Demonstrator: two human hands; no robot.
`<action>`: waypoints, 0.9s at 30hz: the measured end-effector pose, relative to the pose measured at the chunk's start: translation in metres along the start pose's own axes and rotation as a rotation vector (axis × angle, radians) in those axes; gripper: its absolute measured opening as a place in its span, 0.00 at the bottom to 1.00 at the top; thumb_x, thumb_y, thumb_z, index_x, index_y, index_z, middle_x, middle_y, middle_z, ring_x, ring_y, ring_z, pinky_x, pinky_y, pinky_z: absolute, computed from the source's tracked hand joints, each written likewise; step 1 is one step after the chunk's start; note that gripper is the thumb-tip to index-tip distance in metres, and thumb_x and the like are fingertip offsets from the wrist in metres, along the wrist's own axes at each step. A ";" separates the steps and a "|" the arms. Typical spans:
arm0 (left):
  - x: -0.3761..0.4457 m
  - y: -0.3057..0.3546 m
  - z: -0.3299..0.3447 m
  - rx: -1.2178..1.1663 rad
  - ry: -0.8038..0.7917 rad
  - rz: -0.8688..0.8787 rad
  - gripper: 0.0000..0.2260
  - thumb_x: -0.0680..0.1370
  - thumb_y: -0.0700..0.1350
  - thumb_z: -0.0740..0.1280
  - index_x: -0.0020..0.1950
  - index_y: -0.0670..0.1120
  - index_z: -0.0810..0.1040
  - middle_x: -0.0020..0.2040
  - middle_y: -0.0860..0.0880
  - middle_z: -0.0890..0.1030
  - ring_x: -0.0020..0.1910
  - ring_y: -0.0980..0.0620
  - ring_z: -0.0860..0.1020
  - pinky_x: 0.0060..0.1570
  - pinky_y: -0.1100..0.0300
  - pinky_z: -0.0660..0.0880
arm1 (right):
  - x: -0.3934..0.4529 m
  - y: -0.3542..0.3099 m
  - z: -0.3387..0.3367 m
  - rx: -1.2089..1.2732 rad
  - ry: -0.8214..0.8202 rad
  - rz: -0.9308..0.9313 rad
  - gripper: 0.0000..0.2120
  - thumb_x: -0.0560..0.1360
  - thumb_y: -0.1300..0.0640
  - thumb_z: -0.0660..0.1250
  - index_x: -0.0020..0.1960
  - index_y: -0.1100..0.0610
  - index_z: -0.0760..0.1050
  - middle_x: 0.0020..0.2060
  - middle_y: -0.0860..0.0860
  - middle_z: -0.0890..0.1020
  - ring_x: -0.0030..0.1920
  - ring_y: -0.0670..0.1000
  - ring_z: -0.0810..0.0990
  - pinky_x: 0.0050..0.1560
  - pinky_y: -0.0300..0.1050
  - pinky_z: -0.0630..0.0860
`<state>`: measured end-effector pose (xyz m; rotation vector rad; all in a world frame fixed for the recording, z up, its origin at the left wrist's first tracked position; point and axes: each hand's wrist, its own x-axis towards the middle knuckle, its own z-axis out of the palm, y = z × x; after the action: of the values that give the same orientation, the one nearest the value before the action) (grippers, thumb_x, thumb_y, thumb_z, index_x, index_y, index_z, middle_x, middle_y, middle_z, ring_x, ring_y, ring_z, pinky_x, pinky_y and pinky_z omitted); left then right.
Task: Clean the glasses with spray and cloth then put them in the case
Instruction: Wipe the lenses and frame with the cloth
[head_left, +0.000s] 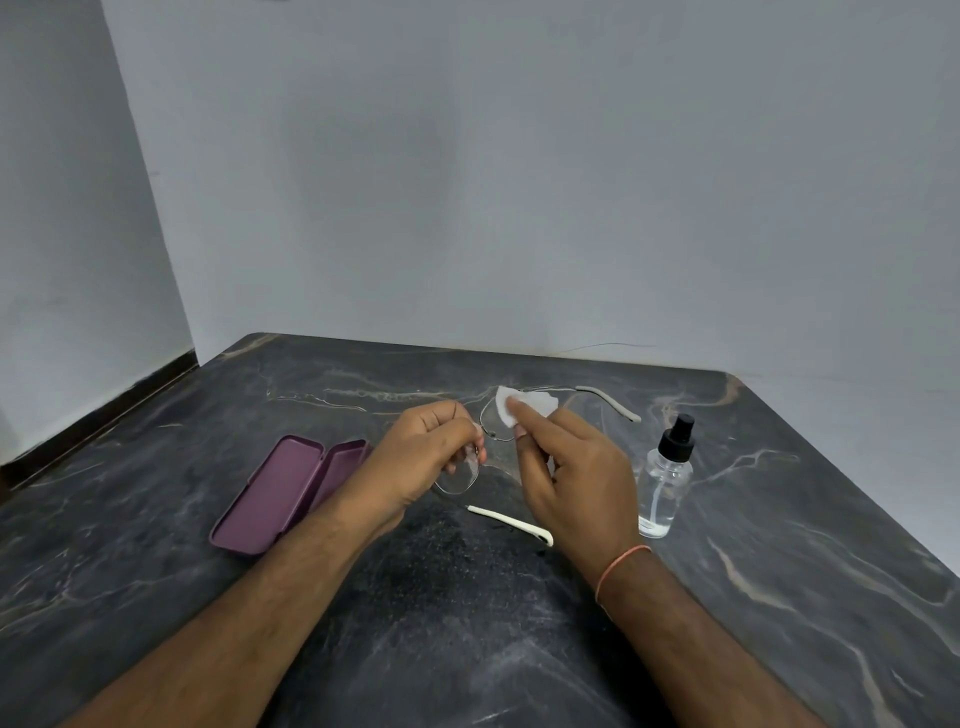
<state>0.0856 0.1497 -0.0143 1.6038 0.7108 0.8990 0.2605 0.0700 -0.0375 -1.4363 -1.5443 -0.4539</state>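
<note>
Above the dark marbled stone surface (467, 649), both hands hold thin-wire clear-lens glasses (460, 475). Left hand (426, 457) pinches one lens; right hand (571, 478) presses a white cloth (506, 405) onto the other. Temples point away and right. Open purple case (280, 491) lies left, clear spray bottle (662, 478) stands right, both well inside the edges.

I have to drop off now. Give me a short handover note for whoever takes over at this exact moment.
Left hand pinches the glasses by one lens, held above the table.
Right hand presses the white cloth on the other lens.
Spray bottle stands upright to the right; purple case lies open to the left.
Done: wiping is under way.
Left: finish wiping, lay the glasses in the case.
</note>
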 end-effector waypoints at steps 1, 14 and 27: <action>0.000 0.000 0.001 0.004 0.003 0.003 0.11 0.75 0.49 0.68 0.32 0.55 0.83 0.35 0.51 0.85 0.35 0.56 0.78 0.40 0.61 0.74 | -0.001 0.000 0.001 0.031 -0.016 -0.022 0.16 0.81 0.60 0.72 0.67 0.49 0.86 0.39 0.38 0.72 0.37 0.42 0.71 0.38 0.38 0.69; 0.002 -0.006 -0.001 0.058 0.009 0.034 0.19 0.83 0.40 0.68 0.33 0.54 0.82 0.36 0.50 0.85 0.35 0.57 0.78 0.42 0.60 0.75 | -0.001 -0.008 0.000 0.085 -0.039 0.002 0.14 0.81 0.59 0.70 0.63 0.49 0.88 0.38 0.37 0.73 0.37 0.41 0.72 0.37 0.37 0.69; 0.000 -0.005 -0.001 0.121 0.013 0.071 0.20 0.83 0.38 0.66 0.33 0.54 0.81 0.35 0.51 0.84 0.34 0.58 0.77 0.39 0.64 0.75 | -0.002 -0.008 -0.001 0.143 -0.068 0.018 0.13 0.81 0.56 0.69 0.61 0.47 0.88 0.35 0.33 0.72 0.36 0.40 0.74 0.38 0.36 0.70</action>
<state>0.0844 0.1512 -0.0191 1.7410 0.7326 0.9337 0.2537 0.0663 -0.0360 -1.3652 -1.5837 -0.2807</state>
